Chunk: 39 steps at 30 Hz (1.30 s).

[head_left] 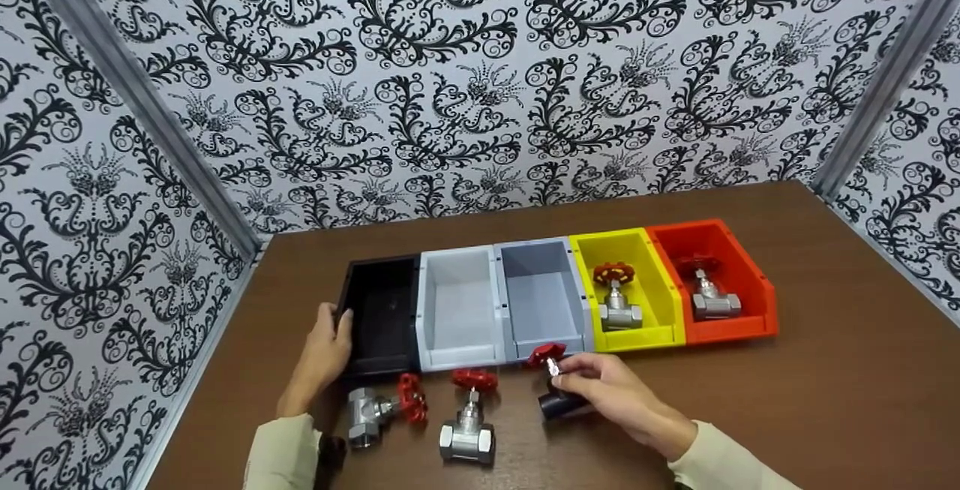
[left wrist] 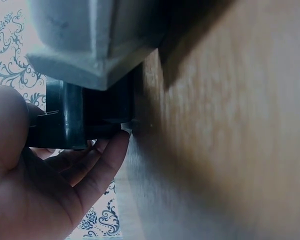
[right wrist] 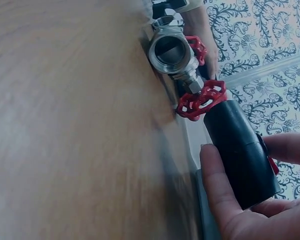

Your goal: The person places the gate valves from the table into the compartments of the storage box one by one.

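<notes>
A bare right hand (head_left: 624, 404) is clamped on a valve with a black cylindrical body and a red handwheel (head_left: 559, 405), thumb and fingers round it. This valve lies at the left of that hand, well to the right of the left hand. Its handwheel points to the far side, just in front of the grey-blue plastic bin (head_left: 541, 302); whether they touch, I cannot tell. The left hand (head_left: 328, 351) grips the left wall of the black plastic bin (head_left: 382, 365), thumb and fingers on either side. The two hands are well apart.

Between the hands, on the brown wood-grain table (head_left: 840, 385), lie two silver metal valves with red handwheels. The left one (head_left: 362, 409) is nearest the left hand, its handwheel turned right; the right one (head_left: 466, 441) has its handwheel on the far side.

The bins stand side by side: black at the left end, then white plastic (head_left: 459, 359), grey-blue, yellow plastic (head_left: 643, 338) and red plastic (head_left: 731, 331). The yellow bin holds a silver valve with a red handwheel (head_left: 620, 316); the red bin holds another silver valve (head_left: 716, 305).
</notes>
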Each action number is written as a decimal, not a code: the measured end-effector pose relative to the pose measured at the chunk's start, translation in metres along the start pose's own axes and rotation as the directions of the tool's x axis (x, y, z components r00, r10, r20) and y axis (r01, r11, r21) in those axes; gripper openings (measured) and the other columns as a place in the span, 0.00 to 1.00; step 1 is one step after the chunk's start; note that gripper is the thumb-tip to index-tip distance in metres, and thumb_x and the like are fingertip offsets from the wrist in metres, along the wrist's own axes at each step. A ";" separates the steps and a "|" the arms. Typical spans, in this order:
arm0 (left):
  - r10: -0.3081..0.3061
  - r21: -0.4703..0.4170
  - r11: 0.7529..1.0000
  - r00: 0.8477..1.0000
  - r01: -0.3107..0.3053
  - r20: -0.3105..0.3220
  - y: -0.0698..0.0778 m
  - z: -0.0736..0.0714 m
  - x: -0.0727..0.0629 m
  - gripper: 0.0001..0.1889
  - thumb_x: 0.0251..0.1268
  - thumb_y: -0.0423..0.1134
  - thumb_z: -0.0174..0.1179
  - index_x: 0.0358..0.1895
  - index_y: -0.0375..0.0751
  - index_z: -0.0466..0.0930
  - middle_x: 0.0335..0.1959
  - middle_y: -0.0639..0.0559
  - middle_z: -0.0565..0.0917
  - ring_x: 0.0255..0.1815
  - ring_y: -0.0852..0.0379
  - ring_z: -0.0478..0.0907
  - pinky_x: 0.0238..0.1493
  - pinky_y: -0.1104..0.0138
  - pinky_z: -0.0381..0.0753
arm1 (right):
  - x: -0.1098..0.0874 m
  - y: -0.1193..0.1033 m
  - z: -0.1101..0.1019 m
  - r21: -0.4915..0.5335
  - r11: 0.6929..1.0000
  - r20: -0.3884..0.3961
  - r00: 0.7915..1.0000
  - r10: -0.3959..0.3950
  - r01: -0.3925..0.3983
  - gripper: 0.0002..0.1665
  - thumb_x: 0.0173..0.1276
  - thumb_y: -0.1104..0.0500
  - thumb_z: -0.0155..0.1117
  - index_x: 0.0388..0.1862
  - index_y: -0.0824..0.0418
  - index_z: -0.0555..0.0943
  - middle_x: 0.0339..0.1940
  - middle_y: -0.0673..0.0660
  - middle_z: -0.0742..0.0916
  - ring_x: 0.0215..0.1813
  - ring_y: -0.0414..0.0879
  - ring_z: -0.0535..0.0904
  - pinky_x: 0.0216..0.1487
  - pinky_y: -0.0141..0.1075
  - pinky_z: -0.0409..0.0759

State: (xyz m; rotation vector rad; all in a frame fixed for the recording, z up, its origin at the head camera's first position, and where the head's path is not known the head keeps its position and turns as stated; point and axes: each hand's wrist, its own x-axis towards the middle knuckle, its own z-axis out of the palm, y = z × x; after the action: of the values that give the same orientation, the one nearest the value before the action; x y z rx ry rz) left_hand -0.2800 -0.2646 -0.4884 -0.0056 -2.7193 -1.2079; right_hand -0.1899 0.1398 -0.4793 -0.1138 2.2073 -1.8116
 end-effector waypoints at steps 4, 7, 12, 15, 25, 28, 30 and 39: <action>-0.001 0.001 1.000 1.000 0.001 0.000 0.000 0.000 -0.001 0.11 0.81 0.41 0.42 0.50 0.35 0.63 0.38 0.37 0.78 0.39 0.44 0.77 0.45 0.50 0.74 | 0.000 -0.004 -0.001 0.006 1.000 -0.011 1.000 0.009 -0.009 0.22 0.67 0.57 0.66 0.53 0.72 0.78 0.43 0.57 0.85 0.42 0.45 0.78 0.46 0.38 0.74; 0.003 0.005 1.000 1.000 -0.003 -0.001 0.001 0.000 -0.001 0.11 0.81 0.41 0.42 0.50 0.34 0.63 0.39 0.36 0.78 0.40 0.43 0.77 0.46 0.49 0.74 | 0.001 -0.006 -0.001 0.004 1.000 -0.034 0.999 0.022 -0.022 0.22 0.68 0.57 0.66 0.54 0.71 0.78 0.45 0.58 0.85 0.42 0.46 0.78 0.47 0.38 0.74; 0.013 0.009 1.000 1.000 -0.012 -0.014 0.002 0.000 -0.001 0.10 0.80 0.40 0.43 0.50 0.34 0.63 0.38 0.35 0.78 0.40 0.42 0.77 0.47 0.48 0.74 | 0.004 -0.012 -0.001 0.008 1.000 -0.077 0.997 0.028 -0.028 0.22 0.67 0.57 0.66 0.53 0.71 0.78 0.46 0.59 0.84 0.44 0.45 0.78 0.48 0.38 0.74; 0.019 0.008 1.000 1.000 -0.019 -0.018 0.002 0.000 -0.001 0.10 0.80 0.39 0.43 0.50 0.33 0.63 0.38 0.35 0.78 0.40 0.41 0.77 0.47 0.47 0.74 | 0.006 -0.016 -0.001 0.032 0.999 -0.088 0.996 0.032 -0.029 0.21 0.68 0.57 0.66 0.53 0.71 0.78 0.46 0.59 0.84 0.44 0.45 0.78 0.48 0.37 0.74; 0.010 0.041 0.999 1.000 -0.010 0.002 0.000 -0.002 0.000 0.14 0.81 0.40 0.42 0.56 0.32 0.62 0.46 0.27 0.78 0.48 0.35 0.77 0.52 0.44 0.72 | 0.017 -0.024 0.000 0.084 0.996 -0.110 0.994 0.008 0.001 0.21 0.70 0.58 0.63 0.55 0.72 0.77 0.46 0.60 0.84 0.44 0.45 0.79 0.49 0.35 0.76; 0.015 0.056 0.998 1.000 -0.015 -0.007 0.001 -0.003 0.000 0.13 0.81 0.40 0.42 0.55 0.32 0.62 0.46 0.26 0.78 0.48 0.34 0.77 0.51 0.43 0.72 | 0.021 -0.025 0.001 0.098 0.995 -0.122 0.992 0.010 0.002 0.21 0.71 0.59 0.62 0.56 0.73 0.77 0.46 0.61 0.85 0.43 0.46 0.80 0.47 0.35 0.77; 0.019 0.066 0.998 1.000 -0.019 -0.007 0.001 -0.003 0.000 0.12 0.81 0.40 0.42 0.55 0.33 0.62 0.45 0.26 0.78 0.46 0.35 0.78 0.49 0.43 0.73 | 0.025 -0.024 0.001 0.104 0.995 -0.144 0.990 0.006 0.009 0.20 0.71 0.60 0.62 0.55 0.73 0.77 0.46 0.62 0.85 0.43 0.46 0.80 0.47 0.35 0.77; 0.018 0.066 0.998 1.000 -0.017 -0.016 0.003 -0.003 0.000 0.10 0.80 0.39 0.44 0.51 0.35 0.64 0.40 0.32 0.79 0.41 0.40 0.77 0.46 0.46 0.74 | 0.036 -0.027 0.004 0.090 0.996 -0.235 0.972 0.016 0.005 0.17 0.70 0.61 0.64 0.53 0.69 0.80 0.47 0.61 0.84 0.45 0.48 0.79 0.50 0.37 0.78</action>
State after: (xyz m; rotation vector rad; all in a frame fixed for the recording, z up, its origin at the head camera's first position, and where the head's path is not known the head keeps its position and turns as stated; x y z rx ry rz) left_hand -0.2795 -0.2644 -0.4842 -0.0117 -2.7378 -1.1076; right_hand -0.2268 0.1212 -0.4597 0.1332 2.2700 -2.0098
